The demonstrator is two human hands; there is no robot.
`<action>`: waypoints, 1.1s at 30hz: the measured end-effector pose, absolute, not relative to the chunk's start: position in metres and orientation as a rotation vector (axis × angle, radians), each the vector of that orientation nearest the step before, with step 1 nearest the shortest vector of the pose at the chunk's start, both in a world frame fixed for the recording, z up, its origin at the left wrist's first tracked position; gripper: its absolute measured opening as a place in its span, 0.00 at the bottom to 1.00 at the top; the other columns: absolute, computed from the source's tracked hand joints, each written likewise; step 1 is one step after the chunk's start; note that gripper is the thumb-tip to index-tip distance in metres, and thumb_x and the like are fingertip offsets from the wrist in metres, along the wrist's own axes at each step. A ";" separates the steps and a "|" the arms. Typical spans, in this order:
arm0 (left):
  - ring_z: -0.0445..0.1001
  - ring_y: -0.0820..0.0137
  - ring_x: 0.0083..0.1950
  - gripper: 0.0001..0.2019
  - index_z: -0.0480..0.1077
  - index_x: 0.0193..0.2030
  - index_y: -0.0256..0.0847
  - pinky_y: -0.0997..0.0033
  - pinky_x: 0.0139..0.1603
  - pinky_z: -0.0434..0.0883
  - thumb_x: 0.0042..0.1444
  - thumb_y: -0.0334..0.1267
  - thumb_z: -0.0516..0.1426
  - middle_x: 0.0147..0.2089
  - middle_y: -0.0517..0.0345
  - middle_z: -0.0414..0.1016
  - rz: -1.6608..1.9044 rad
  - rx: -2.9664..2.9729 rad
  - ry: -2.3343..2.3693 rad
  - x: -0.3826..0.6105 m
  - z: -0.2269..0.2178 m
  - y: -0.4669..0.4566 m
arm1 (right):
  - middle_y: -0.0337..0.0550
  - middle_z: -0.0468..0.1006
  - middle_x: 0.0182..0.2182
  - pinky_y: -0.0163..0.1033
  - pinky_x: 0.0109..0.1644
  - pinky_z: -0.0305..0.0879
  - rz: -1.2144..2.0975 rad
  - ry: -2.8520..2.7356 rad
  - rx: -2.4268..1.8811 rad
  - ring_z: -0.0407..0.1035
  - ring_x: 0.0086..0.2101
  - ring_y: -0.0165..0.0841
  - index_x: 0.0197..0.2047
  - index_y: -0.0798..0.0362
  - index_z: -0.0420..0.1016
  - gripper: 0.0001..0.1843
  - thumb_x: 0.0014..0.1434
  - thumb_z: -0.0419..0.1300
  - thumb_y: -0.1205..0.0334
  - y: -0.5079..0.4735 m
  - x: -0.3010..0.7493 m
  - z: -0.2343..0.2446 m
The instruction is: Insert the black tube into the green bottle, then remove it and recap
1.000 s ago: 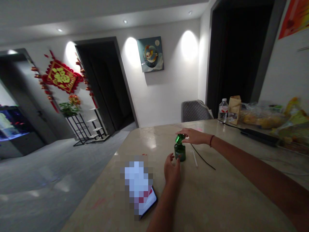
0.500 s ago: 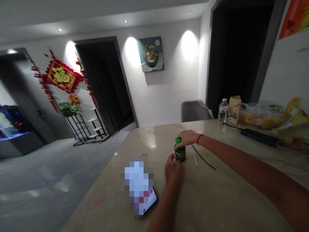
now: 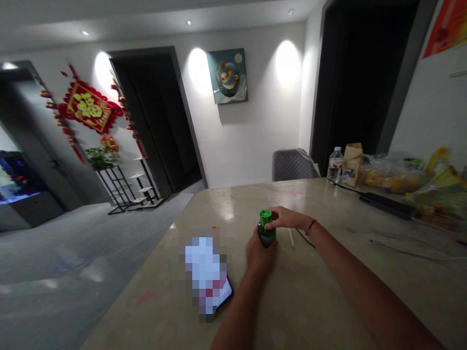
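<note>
Where the polished, stone-patterned beige desk (image 3: 328,291) reflects the ceiling lights, a small green bottle (image 3: 267,236) stands upright near its middle. The bottle body is dark green, translucent, squat and rounded. Its cap (image 3: 265,216), a brighter metallic-green cylinder, sits on top. The left hand (image 3: 259,253) wraps the body from the near side, fingers clenched around its smooth wall. The right hand (image 3: 288,218) reaches in from the right, fingers pinched on the cap. Just right of the bottle, a thin white stick (image 3: 291,237) and a thin black cable (image 3: 302,236) lie flat on the desk. A flat phone (image 3: 224,297) with a dark edge lies left of the left forearm. Along the far right edge stand a clear plastic water bottle (image 3: 334,166), a brown paper bag (image 3: 352,158) and crinkled transparent bags (image 3: 394,177).
</note>
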State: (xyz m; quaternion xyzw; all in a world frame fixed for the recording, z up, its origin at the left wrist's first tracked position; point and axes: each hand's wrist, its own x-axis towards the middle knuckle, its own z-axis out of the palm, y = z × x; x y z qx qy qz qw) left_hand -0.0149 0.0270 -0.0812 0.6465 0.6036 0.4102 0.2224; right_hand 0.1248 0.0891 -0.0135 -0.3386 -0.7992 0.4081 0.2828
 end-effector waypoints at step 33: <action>0.70 0.67 0.42 0.27 0.58 0.51 0.42 0.71 0.41 0.64 0.43 0.47 0.58 0.44 0.53 0.71 0.974 1.973 1.533 -0.015 -0.083 0.024 | 0.45 0.73 0.40 0.40 0.45 0.63 1.107 -2.111 -0.847 0.67 0.40 0.34 0.45 0.56 0.68 0.25 0.44 0.62 0.55 0.072 0.146 -0.008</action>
